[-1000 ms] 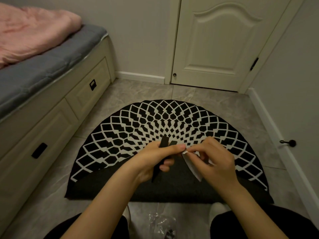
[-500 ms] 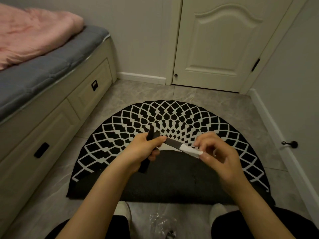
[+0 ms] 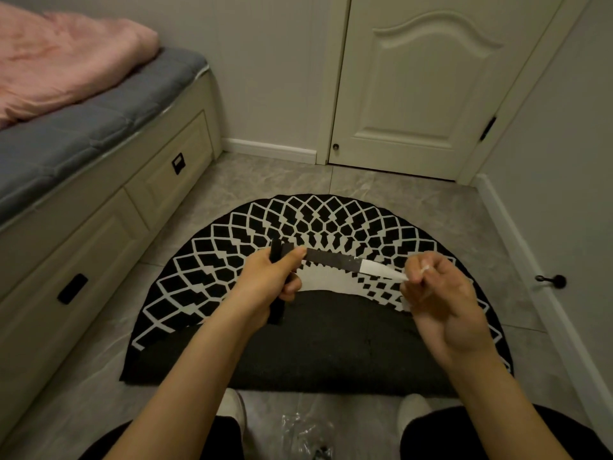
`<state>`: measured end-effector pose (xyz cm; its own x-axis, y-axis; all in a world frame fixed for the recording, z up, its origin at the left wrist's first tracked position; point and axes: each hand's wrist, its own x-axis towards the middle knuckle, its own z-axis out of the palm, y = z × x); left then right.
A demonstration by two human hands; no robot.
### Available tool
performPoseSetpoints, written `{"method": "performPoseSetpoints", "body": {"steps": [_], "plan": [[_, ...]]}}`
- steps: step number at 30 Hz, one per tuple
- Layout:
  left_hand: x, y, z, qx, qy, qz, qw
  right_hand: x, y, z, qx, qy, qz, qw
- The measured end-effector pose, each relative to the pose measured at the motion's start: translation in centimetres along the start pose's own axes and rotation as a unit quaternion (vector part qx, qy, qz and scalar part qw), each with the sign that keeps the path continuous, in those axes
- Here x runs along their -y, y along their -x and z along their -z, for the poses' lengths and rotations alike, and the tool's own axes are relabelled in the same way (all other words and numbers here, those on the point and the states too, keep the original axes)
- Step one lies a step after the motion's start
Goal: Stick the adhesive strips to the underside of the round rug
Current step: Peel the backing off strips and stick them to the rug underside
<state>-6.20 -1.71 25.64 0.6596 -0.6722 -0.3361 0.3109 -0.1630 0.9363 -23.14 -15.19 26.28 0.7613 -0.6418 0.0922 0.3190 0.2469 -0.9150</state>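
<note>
The round black-and-white rug (image 3: 318,224) lies on the floor with its near half folded over, so its dark grey underside (image 3: 331,340) faces up. My left hand (image 3: 272,280) grips a bundle of black adhesive strips (image 3: 277,310) above the fold. One strip (image 3: 331,258) stretches from that hand to the right. My right hand (image 3: 441,300) pinches the white backing paper (image 3: 381,270) peeled off that strip's right end. Both hands are held above the rug, apart from it.
A bed base with drawers (image 3: 99,234) runs along the left, topped by a grey mattress and pink blanket (image 3: 59,58). A shut door (image 3: 418,84) stands behind the rug and a wall with a doorstop (image 3: 552,280) at right. A clear plastic bag (image 3: 305,436) lies between my feet.
My hands have drawn apart, left hand leftward and right hand rightward. The white backing has peeled further off the black strip, which now stretches out between them.
</note>
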Motion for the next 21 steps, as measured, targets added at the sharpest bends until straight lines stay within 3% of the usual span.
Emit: {"method": "performPoseSetpoints", "body": {"steps": [5, 10, 15, 18, 21], "plan": [[0.3, -0.4, -0.1, -0.008, 0.016, -0.015, 1.0, -0.3, -0.4, 0.3, -0.024, 0.02, -0.014, 0.999], [0.7, -1.7, 1.4, -0.135, 0.086, 0.004, 0.987, 0.5, -0.8, 1.2, -0.049, -0.097, -0.024, 0.994], [0.8, -1.8, 1.1, -0.099, 0.074, -0.017, 0.992, -0.2, -1.2, 1.4, -0.078, 0.049, -0.06, 0.994], [0.8, -1.7, 0.9, -0.067, 0.088, -0.023, 0.994, -1.1, -1.5, 1.0, -0.063, 0.059, -0.138, 0.987], [0.8, -1.5, 0.9, -0.022, 0.049, -0.027, 0.998, -1.3, -1.7, 1.5, -0.062, 0.074, -0.162, 0.982]]}}
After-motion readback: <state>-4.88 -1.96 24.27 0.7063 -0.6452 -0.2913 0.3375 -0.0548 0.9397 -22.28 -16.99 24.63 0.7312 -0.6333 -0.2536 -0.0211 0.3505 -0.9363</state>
